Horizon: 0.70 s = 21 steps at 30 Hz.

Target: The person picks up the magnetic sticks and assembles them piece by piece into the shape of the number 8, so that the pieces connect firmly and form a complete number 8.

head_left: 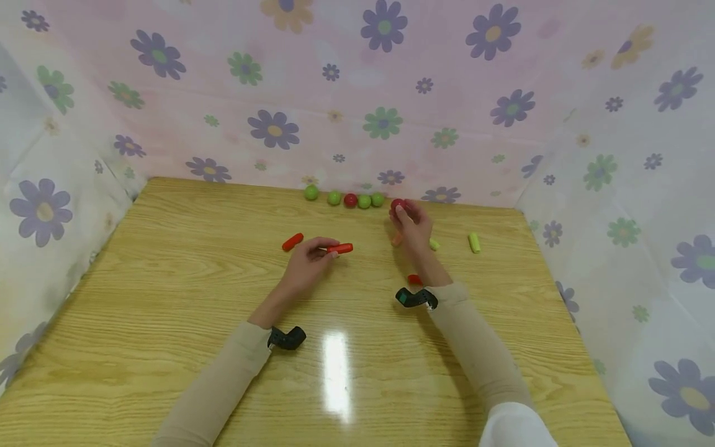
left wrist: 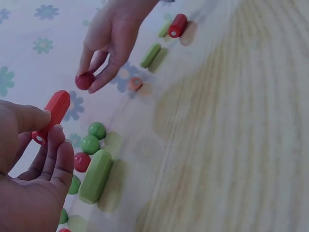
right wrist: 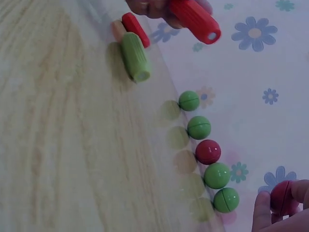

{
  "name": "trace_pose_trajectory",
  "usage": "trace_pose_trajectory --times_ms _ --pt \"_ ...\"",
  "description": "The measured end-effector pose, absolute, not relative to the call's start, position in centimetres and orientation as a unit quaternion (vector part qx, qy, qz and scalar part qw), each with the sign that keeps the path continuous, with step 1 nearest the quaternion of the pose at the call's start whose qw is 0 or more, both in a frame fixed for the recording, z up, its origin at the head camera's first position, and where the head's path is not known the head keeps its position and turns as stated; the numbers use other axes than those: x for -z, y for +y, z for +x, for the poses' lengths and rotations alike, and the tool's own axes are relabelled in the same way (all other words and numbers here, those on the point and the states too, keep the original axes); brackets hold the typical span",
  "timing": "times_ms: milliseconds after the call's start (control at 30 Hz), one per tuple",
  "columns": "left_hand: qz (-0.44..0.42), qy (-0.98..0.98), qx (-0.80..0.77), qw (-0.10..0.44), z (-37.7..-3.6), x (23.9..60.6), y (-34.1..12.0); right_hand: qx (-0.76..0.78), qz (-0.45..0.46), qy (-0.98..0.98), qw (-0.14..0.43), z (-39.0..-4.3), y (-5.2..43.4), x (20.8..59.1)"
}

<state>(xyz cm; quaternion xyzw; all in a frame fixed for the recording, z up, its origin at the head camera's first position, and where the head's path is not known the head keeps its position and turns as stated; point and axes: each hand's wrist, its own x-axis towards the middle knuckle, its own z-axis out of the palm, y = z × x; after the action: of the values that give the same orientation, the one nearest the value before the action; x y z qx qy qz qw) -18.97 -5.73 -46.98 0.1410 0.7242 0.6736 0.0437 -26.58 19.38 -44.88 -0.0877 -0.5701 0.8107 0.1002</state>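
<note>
My left hand [head_left: 328, 251] pinches a red cylinder [head_left: 341, 249] just above the wooden table [head_left: 167, 298]; in the left wrist view thumb and fingers hold its end [left wrist: 53, 113]. My right hand [head_left: 403, 212] grips a red ball [head_left: 398, 204] at the right end of a row of balls by the back wall, green [head_left: 311, 192], green [head_left: 334, 198], red [head_left: 350, 200], green [head_left: 364, 201], green [head_left: 377, 199]. The right wrist view shows that red ball [right wrist: 285, 197] between my fingers, just past the last green ball [right wrist: 226, 199].
Loose pieces lie on the table: a red cylinder [head_left: 292, 241], a green cylinder [left wrist: 95, 176] near my left hand, a green cylinder [head_left: 474, 242], a small green piece [head_left: 434, 244], an orange piece [head_left: 396, 239], a red piece [head_left: 414, 279]. Flowered cloth walls [head_left: 357, 93] enclose three sides.
</note>
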Motion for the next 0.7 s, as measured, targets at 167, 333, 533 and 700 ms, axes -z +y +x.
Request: trace_pose_trajectory --times_ms 167,333,533,700 --pt "0.132 0.726 -0.675 0.029 -19.6 46.5 -6.3 -0.801 -0.077 -0.587 0.088 -25.7 19.1 45.3" --pt "0.122 0.722 -0.680 0.029 -20.3 46.3 -6.8 -0.813 -0.069 -0.574 0.072 -25.2 18.9 45.6" --pt "0.116 0.717 -0.687 0.035 -20.8 46.6 -7.0 -0.826 -0.065 -0.557 0.057 -24.7 18.1 45.9" --pt "0.109 0.715 -0.690 0.031 -21.2 46.8 -6.9 -0.834 -0.058 -0.546 0.058 -24.3 16.9 46.2"
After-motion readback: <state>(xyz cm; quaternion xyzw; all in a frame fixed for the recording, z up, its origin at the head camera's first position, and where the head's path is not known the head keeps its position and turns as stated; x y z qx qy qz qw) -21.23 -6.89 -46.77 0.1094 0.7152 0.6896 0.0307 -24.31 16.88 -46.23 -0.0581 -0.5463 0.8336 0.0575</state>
